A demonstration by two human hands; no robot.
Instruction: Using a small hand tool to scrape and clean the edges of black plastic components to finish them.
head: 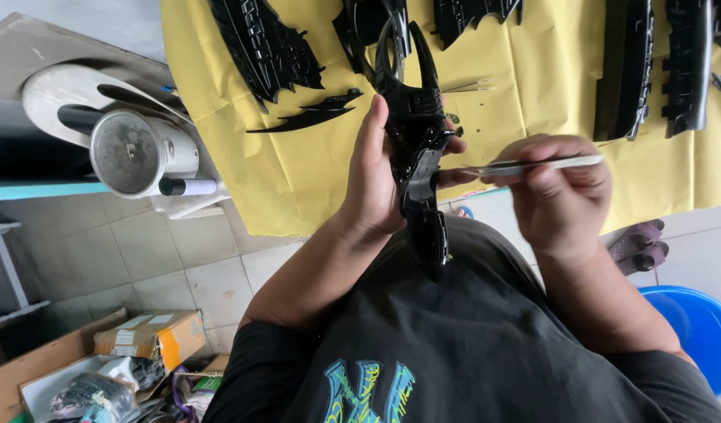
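Observation:
My left hand [376, 176] grips a long glossy black plastic part [419, 149], holding it upright over my lap in front of the table. My right hand [560, 192] pinches a thin silvery tool [533, 164], its tip pointed left and touching the side of the black part near its middle. The lower end of the part hangs down over my dark shirt.
A table under a yellow cloth [298, 172] holds several more black moulded parts [262, 47], some at the far right [686, 63]. A white-grey machine [137, 153] stands at the left. Cardboard boxes [153, 337] lie on the tiled floor; a blue tub [701, 321] sits at the right.

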